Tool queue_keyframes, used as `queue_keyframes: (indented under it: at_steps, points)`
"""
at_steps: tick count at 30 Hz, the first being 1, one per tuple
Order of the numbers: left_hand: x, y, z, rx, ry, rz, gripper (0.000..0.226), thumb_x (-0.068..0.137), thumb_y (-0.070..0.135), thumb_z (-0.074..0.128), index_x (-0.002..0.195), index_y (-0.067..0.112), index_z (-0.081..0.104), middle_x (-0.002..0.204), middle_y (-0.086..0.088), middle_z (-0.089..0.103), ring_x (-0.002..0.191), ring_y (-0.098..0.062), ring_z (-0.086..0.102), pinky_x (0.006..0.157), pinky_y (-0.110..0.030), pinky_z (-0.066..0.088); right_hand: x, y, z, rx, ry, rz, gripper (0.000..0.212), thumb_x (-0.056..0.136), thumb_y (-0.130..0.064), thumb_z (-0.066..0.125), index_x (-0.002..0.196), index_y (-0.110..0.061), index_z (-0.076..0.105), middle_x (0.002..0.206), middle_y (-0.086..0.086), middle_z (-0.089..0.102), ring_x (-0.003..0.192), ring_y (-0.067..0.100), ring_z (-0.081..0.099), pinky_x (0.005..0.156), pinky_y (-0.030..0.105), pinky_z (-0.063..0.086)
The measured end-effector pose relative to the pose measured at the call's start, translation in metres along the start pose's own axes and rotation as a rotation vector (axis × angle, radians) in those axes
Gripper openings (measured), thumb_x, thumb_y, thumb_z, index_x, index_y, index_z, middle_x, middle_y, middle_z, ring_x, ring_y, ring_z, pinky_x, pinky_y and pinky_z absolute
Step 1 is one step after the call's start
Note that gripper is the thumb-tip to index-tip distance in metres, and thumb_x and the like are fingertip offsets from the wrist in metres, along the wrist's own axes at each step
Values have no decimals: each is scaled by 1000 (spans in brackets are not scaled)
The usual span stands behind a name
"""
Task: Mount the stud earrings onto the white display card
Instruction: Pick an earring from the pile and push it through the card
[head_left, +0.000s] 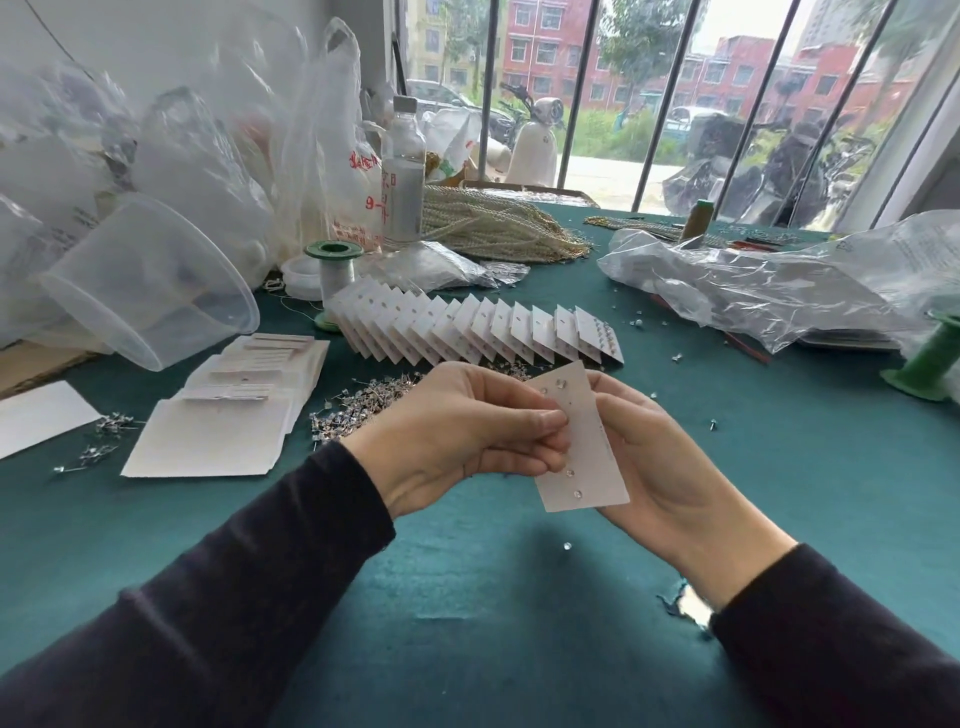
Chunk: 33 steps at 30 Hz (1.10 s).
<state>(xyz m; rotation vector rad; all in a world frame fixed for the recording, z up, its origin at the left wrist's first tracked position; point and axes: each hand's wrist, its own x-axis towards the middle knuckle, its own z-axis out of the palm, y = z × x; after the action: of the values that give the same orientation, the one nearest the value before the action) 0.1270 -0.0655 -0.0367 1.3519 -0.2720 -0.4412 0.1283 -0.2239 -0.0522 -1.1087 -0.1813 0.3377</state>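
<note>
A single loose stud lay nearest you on the green tabletop, between your dark sleeves. Just beyond it, both of your hands held the white display card above the tabletop, tilted a little.

Your left hand had its fingers curled, with thumb and forefinger pinching the card's left edge near the middle. Whether a stud sat between those fingertips could not be told. Your right hand cupped the card from behind and along its right edge, its fingers mostly hidden by the card.

2 studs showed near the card's top and 2 near its bottom, and the middle stretch looked bare. So this card seemed partly filled, with the middle places left to do.

Past your left hand lay a pile of stud earrings, still plentiful, and left of it a stack of blank cards. Farther on, a fanned row of finished cards suggested many were already done.

Behind those stood a tipped clear tub, a green spool, a clear bottle, a heap of pearl strands and crumpled plastic bags, before a barred window.
</note>
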Motion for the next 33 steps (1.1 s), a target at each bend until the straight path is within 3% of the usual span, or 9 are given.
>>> queue_keyframes:
  at_steps: [3,11,15,19,24,28,33]
  points:
    - [1,0,0,-4,23,27,13,58,14,71,68,5,74,62,-8,71,53,-13,67,50,-18,54,0,2,1,-19,22,-33,11,77,-9,54,88,-9,56,68,6,61,54,15,56,51,24,50]
    - [2,0,-3,-17,59,51,11,59,13,71,67,6,74,62,-8,71,54,-15,67,51,-19,55,-1,3,2,-105,76,-85,16,68,-20,62,83,-14,60,72,4,62,59,14,56,55,28,49]
    - [3,-1,-3,2,79,55,12,60,14,71,68,5,73,63,-9,72,55,-16,68,52,-19,55,-1,3,2,-103,101,-89,3,80,-13,57,81,-15,59,73,4,61,60,14,55,55,28,48]
    - [3,-2,-4,13,109,44,11,60,13,71,66,4,73,63,-10,72,54,-15,68,50,-19,54,0,4,3,-86,108,-108,6,81,-8,57,78,-12,61,79,9,62,65,17,57,56,32,54]
    - [3,-1,-2,-2,127,70,10,61,13,70,65,4,73,61,-8,71,52,-13,67,50,-18,55,-1,3,3,-122,125,-114,9,58,-21,69,66,-17,68,71,7,66,60,15,61,54,33,55]
    - [2,-2,-1,25,167,98,5,65,9,71,67,5,72,61,-7,71,52,-12,66,51,-18,55,-2,2,3,-139,149,-102,22,55,-21,71,74,-11,66,70,7,67,59,16,63,53,31,54]
    - [5,-6,2,453,402,347,6,71,11,74,68,16,72,61,-1,70,53,-8,62,55,-19,52,-4,-3,6,-41,159,-53,16,71,-7,62,86,-1,62,73,12,71,62,22,68,57,32,57]
